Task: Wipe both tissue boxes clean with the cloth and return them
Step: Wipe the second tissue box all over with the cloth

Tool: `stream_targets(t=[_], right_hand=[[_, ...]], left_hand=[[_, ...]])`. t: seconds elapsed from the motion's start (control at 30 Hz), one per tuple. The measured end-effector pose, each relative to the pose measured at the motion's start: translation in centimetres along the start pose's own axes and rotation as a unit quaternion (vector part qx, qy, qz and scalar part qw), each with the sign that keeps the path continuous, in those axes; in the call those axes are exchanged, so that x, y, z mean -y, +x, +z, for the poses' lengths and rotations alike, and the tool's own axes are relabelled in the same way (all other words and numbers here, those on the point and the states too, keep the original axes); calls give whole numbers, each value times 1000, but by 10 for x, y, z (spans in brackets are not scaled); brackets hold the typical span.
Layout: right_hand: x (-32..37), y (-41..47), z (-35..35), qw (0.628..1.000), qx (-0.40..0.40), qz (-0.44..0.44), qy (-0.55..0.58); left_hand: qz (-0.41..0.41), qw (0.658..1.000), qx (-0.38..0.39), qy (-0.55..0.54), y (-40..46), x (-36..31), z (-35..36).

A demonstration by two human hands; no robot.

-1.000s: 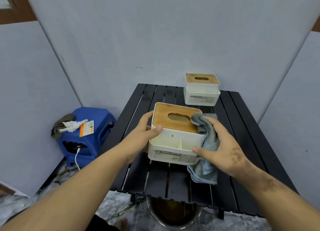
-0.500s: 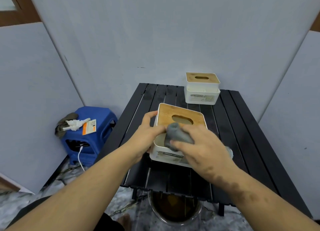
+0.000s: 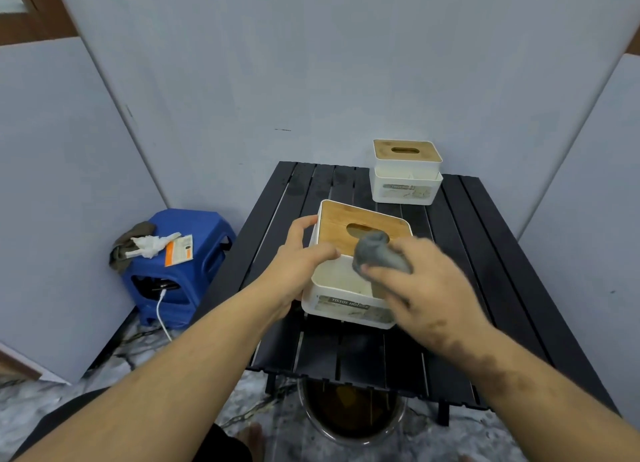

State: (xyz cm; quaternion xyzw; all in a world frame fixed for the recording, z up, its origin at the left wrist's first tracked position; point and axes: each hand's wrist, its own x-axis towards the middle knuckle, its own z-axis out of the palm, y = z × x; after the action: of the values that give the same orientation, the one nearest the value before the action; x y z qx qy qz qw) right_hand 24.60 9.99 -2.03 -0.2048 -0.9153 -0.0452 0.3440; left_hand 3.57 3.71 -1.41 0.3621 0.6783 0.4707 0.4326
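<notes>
A white tissue box with a wooden lid sits on the black slatted table, near its middle. My left hand grips the box's left side, thumb over its front compartment rim. My right hand holds a bunched grey cloth and presses it on the lid's front edge and the front compartment. A second white tissue box with a wooden lid stands at the table's back right, untouched.
A blue plastic stool stands left of the table with rags, a white object and an orange card on top; a white cable hangs from it. A round bucket sits under the table's front edge. Grey walls close in behind and on both sides.
My right hand bunched the cloth and brought it from the box's right side over to the lid and front compartment. The left hand kept its hold on the box's left side.
</notes>
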Motion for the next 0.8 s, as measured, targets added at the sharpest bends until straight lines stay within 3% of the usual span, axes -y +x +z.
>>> stream_targets(t=[0.1, 0.27, 0.4, 0.5, 0.63, 0.8], right_hand=[[0, 0, 6, 999, 43, -15, -16], [-35, -10, -20, 986, -18, 163, 9], [-2, -16, -21, 996, -26, 68, 59], [12, -35, -4, 994, 78, -27, 76], [-32, -59, -6, 973, 98, 102, 185], [-66, -71, -24, 949, 43, 285, 126]], left_hand=[[5, 1000, 3, -4, 0, -1, -1], [2, 1000, 3, -5, -3, 1, -1], [6, 1000, 2, -9, -4, 2, 0], [3, 1000, 0, -16, -4, 2, -1], [-2, 1000, -5, -22, -4, 2, -1], [4, 1000, -10, -19, -4, 2, -4]])
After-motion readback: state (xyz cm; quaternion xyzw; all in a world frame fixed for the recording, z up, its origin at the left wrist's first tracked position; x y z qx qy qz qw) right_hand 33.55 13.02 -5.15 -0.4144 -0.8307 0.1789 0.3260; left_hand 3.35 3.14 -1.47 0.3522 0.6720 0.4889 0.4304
